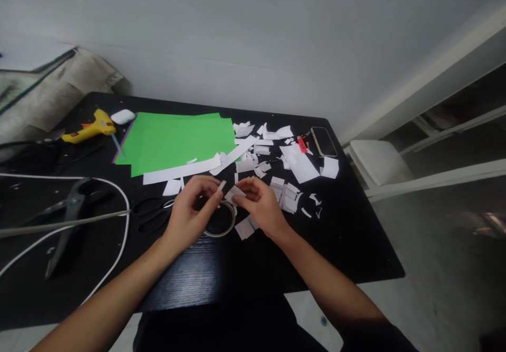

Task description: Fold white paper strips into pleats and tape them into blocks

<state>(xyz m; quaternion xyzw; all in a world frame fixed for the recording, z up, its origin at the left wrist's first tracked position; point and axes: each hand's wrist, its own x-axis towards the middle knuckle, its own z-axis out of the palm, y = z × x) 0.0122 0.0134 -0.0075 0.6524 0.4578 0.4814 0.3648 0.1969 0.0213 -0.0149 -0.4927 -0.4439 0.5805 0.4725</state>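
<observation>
My left hand (pixel 197 204) pinches a small narrow white paper piece (pixel 222 185) between thumb and fingers. Close beside it, my right hand (pixel 261 204) is closed on another small white paper piece (pixel 234 193). Below both hands a thin roll of tape (pixel 220 234) lies flat on the black table (pixel 316 252), partly hidden by the left hand. Small cut paper rectangles (pixel 245 227) rest under my right hand, and more paper pieces (pixel 290 198) lie just to its right. Black-handled scissors (pixel 152 216) are left of my left hand, their blades mostly hidden.
Green sheets (pixel 182 138) lie at the back, with white paper strips (pixel 177 171) along their front edge. A yellow glue gun (pixel 93 126), larger shears (pixel 71 209) and a white cable (pixel 127 225) occupy the left. A phone (pixel 324 141) and a red lighter (pixel 302 144) sit back right.
</observation>
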